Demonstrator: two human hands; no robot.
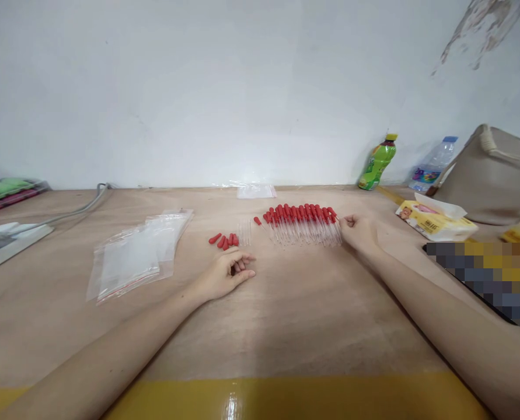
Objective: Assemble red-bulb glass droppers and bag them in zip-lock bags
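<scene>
A long row of glass droppers (pixel 301 224) with red rubber bulbs lies side by side on the table, bulbs toward the wall. My right hand (pixel 358 232) is at the row's right end, its fingers pinched on the endmost dropper (pixel 332 214); the fingertips partly hide the grip. My left hand (pixel 231 272) rests on the table to the left, palm inward, fingers loosely curled and thumb apart, with nothing visible in it. Just beyond it lie several loose red rubber bulbs (pixel 225 240) and several bare glass tubes (pixel 245 233).
Clear zip bags (pixel 137 254) lie overlapped at left, with another small bag (pixel 256 191) by the wall. At right stand a green bottle (pixel 378 162), a clear water bottle (pixel 435 163), a tissue pack (pixel 435 220) and a beige bag (pixel 482 181). A grey cable (pixel 78 211) runs at left.
</scene>
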